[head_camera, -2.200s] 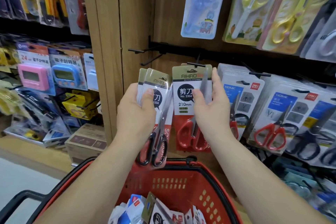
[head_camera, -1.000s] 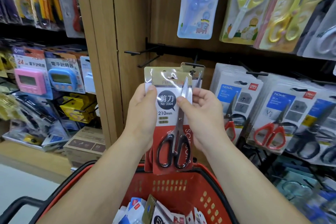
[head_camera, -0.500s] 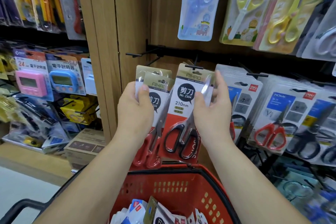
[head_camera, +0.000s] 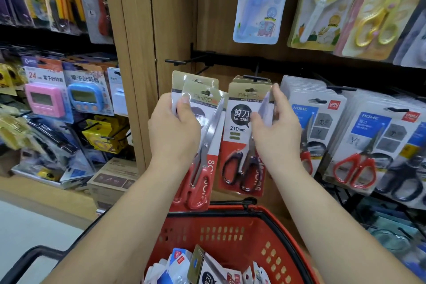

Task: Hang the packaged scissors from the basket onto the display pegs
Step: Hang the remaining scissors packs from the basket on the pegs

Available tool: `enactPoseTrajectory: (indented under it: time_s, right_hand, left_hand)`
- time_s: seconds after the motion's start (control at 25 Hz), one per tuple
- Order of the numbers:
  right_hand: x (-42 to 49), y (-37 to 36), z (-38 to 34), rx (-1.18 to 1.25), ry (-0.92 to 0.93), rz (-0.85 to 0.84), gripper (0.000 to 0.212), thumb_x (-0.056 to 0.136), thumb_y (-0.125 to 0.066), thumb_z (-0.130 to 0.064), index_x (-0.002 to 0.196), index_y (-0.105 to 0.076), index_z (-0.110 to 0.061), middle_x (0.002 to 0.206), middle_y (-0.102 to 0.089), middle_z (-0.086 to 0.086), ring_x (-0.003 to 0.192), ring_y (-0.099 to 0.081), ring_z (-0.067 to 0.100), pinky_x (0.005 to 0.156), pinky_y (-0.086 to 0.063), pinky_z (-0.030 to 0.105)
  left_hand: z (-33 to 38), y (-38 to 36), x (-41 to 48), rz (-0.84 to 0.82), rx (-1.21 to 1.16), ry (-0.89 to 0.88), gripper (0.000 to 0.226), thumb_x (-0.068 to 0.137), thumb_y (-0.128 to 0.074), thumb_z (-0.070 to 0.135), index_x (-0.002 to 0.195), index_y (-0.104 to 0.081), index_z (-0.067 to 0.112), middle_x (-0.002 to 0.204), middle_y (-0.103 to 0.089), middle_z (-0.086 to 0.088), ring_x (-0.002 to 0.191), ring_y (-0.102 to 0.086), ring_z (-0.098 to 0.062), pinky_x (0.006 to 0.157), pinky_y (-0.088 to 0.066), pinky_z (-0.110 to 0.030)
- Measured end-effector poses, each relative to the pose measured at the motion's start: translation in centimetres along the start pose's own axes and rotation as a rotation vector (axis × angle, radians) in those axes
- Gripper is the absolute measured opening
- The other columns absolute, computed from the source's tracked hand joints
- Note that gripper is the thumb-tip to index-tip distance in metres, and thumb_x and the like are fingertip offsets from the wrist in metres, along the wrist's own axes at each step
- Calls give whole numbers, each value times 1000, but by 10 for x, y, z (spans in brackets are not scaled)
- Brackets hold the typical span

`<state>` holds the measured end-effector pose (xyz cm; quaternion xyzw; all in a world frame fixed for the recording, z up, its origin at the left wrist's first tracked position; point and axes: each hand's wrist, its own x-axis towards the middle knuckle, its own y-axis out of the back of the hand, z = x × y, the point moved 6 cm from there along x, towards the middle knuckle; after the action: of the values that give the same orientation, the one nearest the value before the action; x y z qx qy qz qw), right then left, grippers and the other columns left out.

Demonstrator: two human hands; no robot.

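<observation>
My left hand (head_camera: 174, 129) grips a small stack of packaged scissors (head_camera: 202, 145); the front pack shows red handles. My right hand (head_camera: 275, 129) pinches the upper right edge of a pack of black-handled scissors (head_camera: 242, 136), whose hang hole sits at a black peg (head_camera: 257, 78) with other packs behind it. An empty peg (head_camera: 177, 61) juts out up and to the left. The red basket (head_camera: 230, 233) below my forearms holds several more packs (head_camera: 202, 267).
Pegs to the right carry red-handled scissors packs (head_camera: 359, 140) and others. Children's scissors (head_camera: 260, 0) hang on the row above. A wooden upright (head_camera: 138, 53) divides this bay from timers (head_camera: 85, 94) and stationery on the left. The floor shows at lower left.
The black-handled pack left the stack in my left hand and my right hand carried it up and right onto the peg. A red-handled pack now fronts the stack.
</observation>
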<state>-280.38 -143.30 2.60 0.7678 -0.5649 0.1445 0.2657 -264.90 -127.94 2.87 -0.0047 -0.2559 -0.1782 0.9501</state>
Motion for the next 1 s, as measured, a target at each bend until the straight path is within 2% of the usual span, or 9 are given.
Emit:
enactPoseTrajectory:
  time_s: [0.12, 0.24, 0.32, 0.44, 0.64, 0.72, 0.8, 0.88, 1.0]
  right_hand:
    - [4, 1, 2, -51, -46, -3, 69, 102, -68, -22, 162, -36, -31, 154, -53, -3, 139, -54, 18, 111, -52, 48]
    - [-1, 6, -18, -90, 92, 65, 52, 104, -62, -39, 152, -51, -24, 136, -62, -5, 124, -60, 11, 106, -54, 41]
    - [-10, 1, -24, -2, 27, 19, 57, 98, -69, -46, 148, -54, -23, 118, -64, -10, 106, -64, 4, 93, -57, 29]
    - [-15, -2, -14, 137, -135, -4, 65, 90, -82, -37, 146, -53, -26, 111, -68, -2, 102, -69, 14, 91, -61, 39]
    - [-9, 14, -11, 391, -192, 41, 55, 92, -79, -9, 141, -58, -21, 107, -77, -3, 95, -77, 10, 79, -66, 35]
    - [-6, 17, -15, 403, -154, 74, 50, 94, -77, -10, 134, -59, -31, 115, -76, -3, 105, -76, 12, 89, -64, 43]
    - [-4, 16, -19, 394, -116, 106, 51, 92, -77, -18, 134, -57, -38, 120, -75, 0, 114, -73, 17, 99, -59, 50]
    - [-1, 15, -19, 341, -91, 137, 55, 92, -78, -22, 136, -52, -41, 111, -75, 6, 106, -75, 21, 96, -60, 52]
    - [3, 12, -18, 267, -21, 157, 47, 94, -78, -16, 126, -50, -36, 104, -75, 4, 99, -75, 17, 91, -61, 49]
  left_hand:
    - [-1, -5, -1, -54, -51, 23, 19, 111, -48, 31, 101, -62, 21, 94, -73, 0, 87, -72, -18, 69, -63, -42]
    - [-2, -17, -8, -115, -217, 131, 11, 109, -56, 30, 112, -65, 25, 104, -77, -1, 92, -78, -18, 76, -67, -49]
    - [1, -25, -13, -135, -297, 180, 15, 106, -62, 28, 120, -65, 24, 108, -78, -1, 94, -79, -20, 76, -67, -49]
    - [9, -38, -20, -167, -394, 216, 14, 106, -63, 24, 119, -66, 22, 108, -79, -5, 94, -80, -25, 78, -66, -53]
    - [2, -47, -25, -235, -421, 410, 17, 113, -44, 26, 118, -60, 23, 102, -80, -5, 89, -80, -24, 77, -67, -50]
    - [-5, -36, -16, -193, -238, 334, 17, 112, -42, 24, 116, -58, 27, 105, -78, -2, 93, -78, -20, 79, -66, -48]
    - [-7, -23, -7, -145, -86, 225, 17, 111, -43, 21, 118, -57, 26, 105, -74, 4, 93, -73, -13, 69, -60, -32]
    - [-5, -14, -3, -122, -20, 153, 18, 110, -46, 19, 120, -57, 28, 104, -70, 11, 94, -70, -9, 59, -52, -18]
    - [-1, -8, -1, -101, -3, 79, 19, 108, -51, 19, 120, -57, 32, 106, -69, 15, 98, -70, -10, 59, -55, -18]
